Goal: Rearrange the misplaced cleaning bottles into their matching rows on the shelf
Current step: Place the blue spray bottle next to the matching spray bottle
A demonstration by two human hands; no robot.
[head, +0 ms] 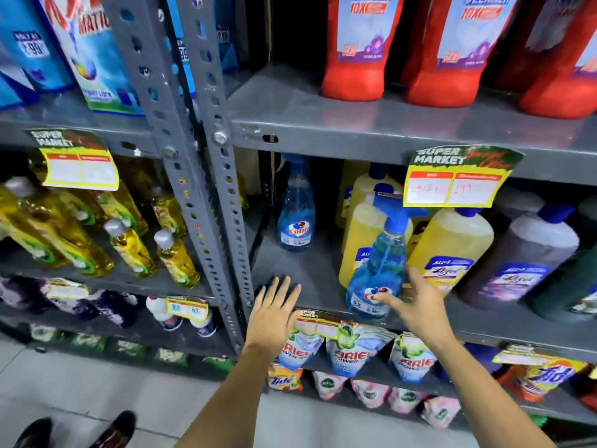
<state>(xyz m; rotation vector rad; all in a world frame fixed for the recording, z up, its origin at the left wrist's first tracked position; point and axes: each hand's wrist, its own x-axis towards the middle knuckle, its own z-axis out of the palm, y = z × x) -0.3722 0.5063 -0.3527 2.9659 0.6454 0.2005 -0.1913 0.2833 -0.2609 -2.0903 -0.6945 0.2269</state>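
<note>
A blue spray bottle stands near the front edge of the middle shelf, in front of yellow cleaner bottles. My right hand is spread open just to its right, fingertips touching its lower label. A second blue spray bottle stands further back at the shelf's left. My left hand hovers open over the shelf's front edge, fingers apart, holding nothing. Purple cleaner bottles stand to the right of the yellow ones.
Red cleaner bottles line the shelf above. A yellow price tag hangs over the yellow bottles. Grey perforated uprights separate this bay from yellow dish-soap bottles on the left. Detergent pouches fill the shelf below.
</note>
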